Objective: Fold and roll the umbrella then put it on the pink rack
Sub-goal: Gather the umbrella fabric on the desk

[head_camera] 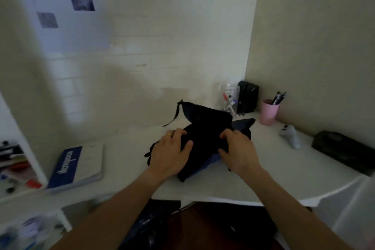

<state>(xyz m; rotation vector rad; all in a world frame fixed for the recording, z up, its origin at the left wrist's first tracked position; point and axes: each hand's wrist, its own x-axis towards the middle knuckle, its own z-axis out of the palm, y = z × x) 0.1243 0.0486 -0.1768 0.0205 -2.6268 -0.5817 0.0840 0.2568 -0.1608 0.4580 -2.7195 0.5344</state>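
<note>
A black and dark blue umbrella lies collapsed in loose folds on the white desk, with a thin strap sticking up at its far left. My left hand presses on the left side of the fabric, fingers curled over it. On the right side, my right hand grips the cloth with the fingertips tucked into a fold. No pink rack is in view.
A blue and white notebook lies at the left. At the back right stand a clear jar, a black box and a pink pen cup. A white controller and a black case lie at the right.
</note>
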